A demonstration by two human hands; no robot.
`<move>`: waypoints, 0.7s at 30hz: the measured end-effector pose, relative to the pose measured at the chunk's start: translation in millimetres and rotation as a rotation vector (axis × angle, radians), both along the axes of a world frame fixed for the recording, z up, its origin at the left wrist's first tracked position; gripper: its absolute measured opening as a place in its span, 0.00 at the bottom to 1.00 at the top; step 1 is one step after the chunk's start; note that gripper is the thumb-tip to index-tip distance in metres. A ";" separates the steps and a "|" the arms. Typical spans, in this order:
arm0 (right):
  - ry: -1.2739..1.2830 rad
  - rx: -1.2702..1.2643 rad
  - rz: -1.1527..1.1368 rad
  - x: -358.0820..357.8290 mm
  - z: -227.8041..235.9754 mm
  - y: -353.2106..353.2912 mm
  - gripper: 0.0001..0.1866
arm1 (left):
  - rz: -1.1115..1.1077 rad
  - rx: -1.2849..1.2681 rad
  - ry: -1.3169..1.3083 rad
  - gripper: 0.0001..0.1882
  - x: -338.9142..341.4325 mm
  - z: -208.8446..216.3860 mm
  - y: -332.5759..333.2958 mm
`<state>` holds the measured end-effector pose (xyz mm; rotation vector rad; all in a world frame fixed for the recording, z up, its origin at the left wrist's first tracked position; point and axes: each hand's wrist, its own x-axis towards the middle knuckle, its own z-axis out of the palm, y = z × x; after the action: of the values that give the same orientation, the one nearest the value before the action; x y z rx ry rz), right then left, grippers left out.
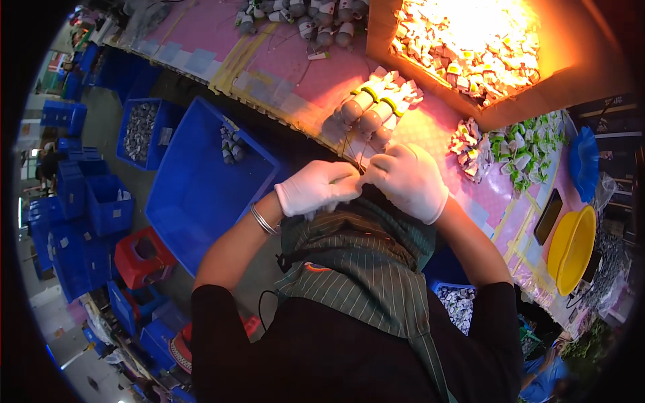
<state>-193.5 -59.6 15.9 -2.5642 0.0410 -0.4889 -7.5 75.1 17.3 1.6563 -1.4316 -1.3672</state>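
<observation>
Nearest the lens: a black top and a striped green-grey apron (366,269), filling the lower middle of the view. Just above, two hands in white gloves, meeting fingertip to fingertip over the apron's upper edge. Left hand (316,188) curled, fingers pinched together; silver bangles (263,220) on that wrist. Right hand (410,180) likewise closed, thumb and forefinger pressed against the left's fingertips. Pinched between them, thin wires (354,151) — too fine and too hidden by the gloves to tell exactly how held.

Directly beyond the pinch, at the far end of those wires, a bundle of bulb-shaped parts (376,107) with rounded grey ends and white bodies, bound by yellow-green bands, lying on a pink table (322,67). Left of the grip and lower, a large blue bin (195,188) with a few small parts in its far corner. Further left, a red stool (141,255) and stacks of smaller blue crates (94,201). Right of the grip, a heap of small green and white pieces (517,151) on the table; further right, a dark flat phone-like slab (548,216) and a yellow bowl (572,248).

Farthest beyond the grip, a cardboard box (484,60) of small pale pieces, brightly lit — and more bulb parts (322,20) at the table's far edge.
</observation>
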 end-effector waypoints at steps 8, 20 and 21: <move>-0.319 0.065 -0.571 -0.4 -15.2 -15.2 0.27 | 0.320 -0.008 0.389 0.17 36.6 10.7 -42.5; -0.213 0.521 -0.834 -32.7 -102.7 -15.6 0.15 | 0.522 -0.696 -0.451 0.21 72.9 -81.9 -92.2; -0.240 0.430 -0.814 -31.6 -106.6 -12.8 0.13 | 0.596 -0.690 -0.529 0.20 89.1 -81.9 -62.9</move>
<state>-225.1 -72.4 -90.7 -1.9631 1.0103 -0.9532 81.6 12.2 -64.6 1.7832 -1.2915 -0.0745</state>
